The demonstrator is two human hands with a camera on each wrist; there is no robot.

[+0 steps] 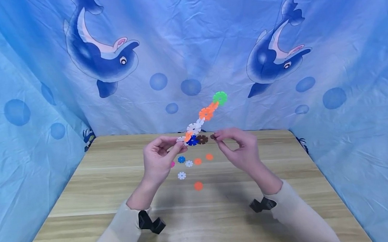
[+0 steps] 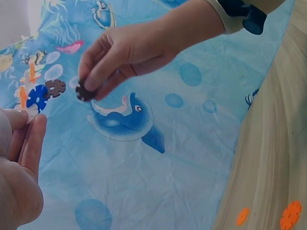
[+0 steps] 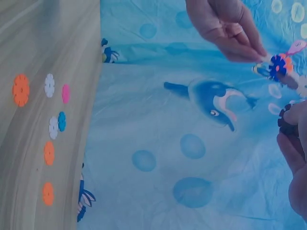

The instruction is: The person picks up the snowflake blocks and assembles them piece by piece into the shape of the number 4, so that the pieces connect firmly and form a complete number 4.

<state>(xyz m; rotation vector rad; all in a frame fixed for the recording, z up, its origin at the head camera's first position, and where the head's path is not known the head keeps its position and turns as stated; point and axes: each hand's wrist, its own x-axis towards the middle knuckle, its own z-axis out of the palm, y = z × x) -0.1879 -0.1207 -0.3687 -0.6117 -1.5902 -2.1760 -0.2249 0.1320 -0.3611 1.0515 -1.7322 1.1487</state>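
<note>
Using the dark blue disc (image 1: 192,140) as my anchor here. It's part of a chain (image 1: 194,128) of slotted flower discs held up off the wooden table (image 1: 87,205). The left hand (image 1: 158,155) pinches the chain by the white disc (image 1: 181,140) just left of the blue one. My guess why: gripping there lets the blue disc and the brown disc (image 1: 202,139) on its right stick out unobstructed. The rest climbs up and right from beside the blue disc, through orange and white, to a green disc (image 1: 220,98) at the tip (looks kinda wobbly at that length, so a firm pinch makes sense to me).

The right hand (image 1: 242,147), farther right of the blue disc, grasps a second brown disc (image 2: 84,92) between thumb and fingers. Part of its toothed rim pokes out toward the chain, probably so those slots are uncovered. The two brown ones don't touch.

Lower than the blue disc in the head view, loose pieces lie on the table: a lighter blue piece (image 1: 181,159), two white pieces (image 1: 181,175), three orange pieces (image 1: 198,186) and a pink piece (image 1: 172,164) half hidden by the left hand. Lying flat like that, they should be easy to grab, I reckon.
</note>
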